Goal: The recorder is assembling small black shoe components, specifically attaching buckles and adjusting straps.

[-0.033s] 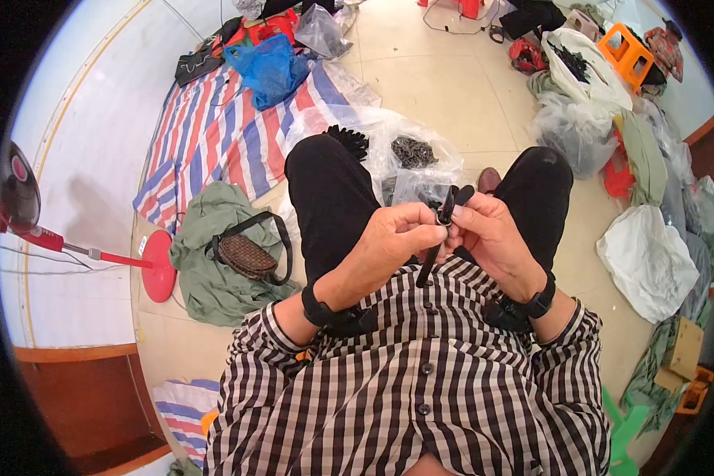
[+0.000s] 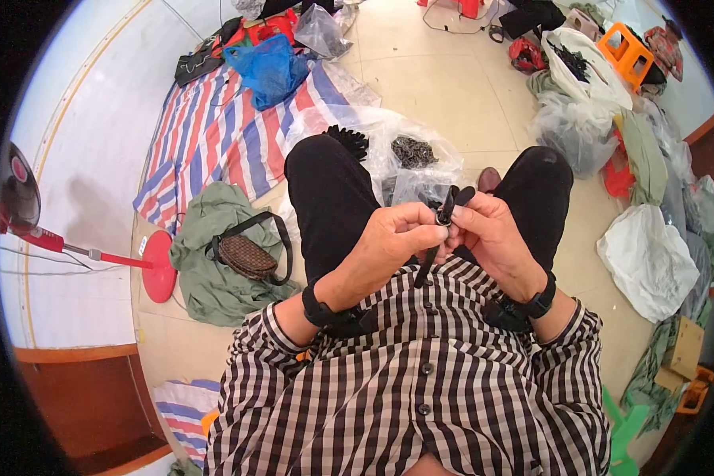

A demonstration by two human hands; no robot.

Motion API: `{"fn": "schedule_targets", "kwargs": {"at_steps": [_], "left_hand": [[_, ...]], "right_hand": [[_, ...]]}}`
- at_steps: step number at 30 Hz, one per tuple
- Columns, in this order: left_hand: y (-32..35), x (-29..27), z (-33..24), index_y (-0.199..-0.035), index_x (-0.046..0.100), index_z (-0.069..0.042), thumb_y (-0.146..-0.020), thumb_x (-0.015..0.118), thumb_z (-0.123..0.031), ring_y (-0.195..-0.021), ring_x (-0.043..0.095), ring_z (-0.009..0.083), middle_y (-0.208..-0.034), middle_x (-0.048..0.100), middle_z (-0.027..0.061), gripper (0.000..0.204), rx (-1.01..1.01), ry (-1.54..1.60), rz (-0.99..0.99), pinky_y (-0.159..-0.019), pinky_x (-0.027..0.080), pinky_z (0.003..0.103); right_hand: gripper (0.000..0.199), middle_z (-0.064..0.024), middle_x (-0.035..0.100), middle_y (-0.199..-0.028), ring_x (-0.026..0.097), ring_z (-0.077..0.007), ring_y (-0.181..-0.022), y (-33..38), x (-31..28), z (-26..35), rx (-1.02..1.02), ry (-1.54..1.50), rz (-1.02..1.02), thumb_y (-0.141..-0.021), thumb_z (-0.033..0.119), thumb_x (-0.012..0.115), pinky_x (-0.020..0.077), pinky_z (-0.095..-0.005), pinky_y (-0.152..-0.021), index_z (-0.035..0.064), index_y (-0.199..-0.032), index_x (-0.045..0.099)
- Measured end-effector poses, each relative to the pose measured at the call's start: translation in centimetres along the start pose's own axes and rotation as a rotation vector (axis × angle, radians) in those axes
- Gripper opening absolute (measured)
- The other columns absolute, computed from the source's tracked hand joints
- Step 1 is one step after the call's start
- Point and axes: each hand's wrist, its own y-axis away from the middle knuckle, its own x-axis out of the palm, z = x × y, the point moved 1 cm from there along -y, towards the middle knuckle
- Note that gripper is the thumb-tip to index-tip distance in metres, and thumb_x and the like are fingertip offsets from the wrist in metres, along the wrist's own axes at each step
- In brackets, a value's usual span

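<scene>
Between my knees, both hands hold a narrow black strap [image 2: 426, 270] with a small silvery metal piece [image 2: 443, 221] on it. My left hand [image 2: 395, 238] pinches the strap beside the metal piece, thumb on top. Closed on the looped upper part is my right hand [image 2: 490, 236], its fingertips almost touching the left ones. One tail of the strap hangs below my left fingers. My fingers partly hide the metal piece, so its exact form cannot be made out.
Ahead of my knees lies clear plastic sheeting [image 2: 389, 127] with small dark metal parts [image 2: 413, 152] and a bundle of black pieces [image 2: 347, 141]. At left are a red-based fan [image 2: 160, 266] and a brown pouch [image 2: 247, 255] on green cloth. White bags [image 2: 647, 262] lie at right.
</scene>
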Motion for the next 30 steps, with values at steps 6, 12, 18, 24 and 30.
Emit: {"fn": "schedule_targets", "kwargs": {"at_steps": [6, 12, 18, 24, 30], "left_hand": [[-0.2, -0.1, 0.2, -0.087, 0.057, 0.004, -0.088, 0.052, -0.006, -0.062, 0.055, 0.0078, -0.081, 0.061, 0.008, 0.011, 0.039, 0.064, 0.05, -0.057, 0.047, 0.021], [-0.2, -0.2, 0.4, -0.091, 0.056, 0.002, -0.089, 0.049, -0.005, -0.054, 0.053, 0.0069, -0.072, 0.057, 0.0042, 0.01, 0.075, -0.097, 0.035, -0.051, 0.046, 0.022], [-0.7, 0.3, 0.4, -0.093, 0.053, 0.001, -0.09, 0.042, -0.003, -0.049, 0.051, 0.0081, -0.059, 0.051, 0.0022, 0.012, 0.139, -0.097, -0.013, -0.048, 0.046, 0.023], [-1.5, -0.5, 1.5, -0.093, 0.052, 0.003, -0.089, 0.044, -0.004, -0.053, 0.054, 0.0129, -0.061, 0.054, 0.0054, 0.012, 0.131, -0.082, -0.119, -0.053, 0.046, 0.026], [-2.1, -0.2, 0.7, -0.089, 0.05, 0.002, -0.09, 0.043, -0.007, -0.057, 0.056, 0.0133, -0.064, 0.057, 0.0073, 0.011, 0.216, -0.143, -0.106, -0.055, 0.046, 0.025]], "right_hand": [[0.015, -0.0024, 0.058, -0.068, 0.056, -0.0112, -0.06, -0.3, -0.3, 0.1, -0.058, 0.03, -0.036, -0.088, 0.017, 0.056, 0.047, -0.024, -0.057, 0.0031, -0.083, 0.059], [0.019, -0.0006, 0.053, -0.059, 0.049, -0.0083, -0.051, -1.0, -0.3, 0.7, -0.162, 0.175, -0.016, -0.088, 0.017, 0.057, 0.0396, -0.0206, -0.05, 0.0027, -0.077, 0.059], [0.019, 0.0023, 0.051, -0.055, 0.043, -0.0026, -0.048, -1.3, 0.5, 1.7, -0.243, 0.407, -0.132, -0.085, 0.013, 0.056, 0.0311, -0.019, -0.045, 0.0032, -0.069, 0.057], [0.015, -0.0005, 0.052, -0.064, 0.047, -0.0066, -0.054, -1.6, 0.4, 2.9, -0.364, 0.559, -0.251, -0.086, 0.008, 0.051, 0.0384, -0.0209, -0.05, -0.0015, -0.097, 0.055], [0.024, 0.0012, 0.053, -0.072, 0.049, -0.0052, -0.061, -0.7, 0.6, 1.8, -0.374, 0.558, -0.042, -0.084, 0.004, 0.055, 0.0411, -0.0195, -0.055, 0.0007, -0.108, 0.055]]}}
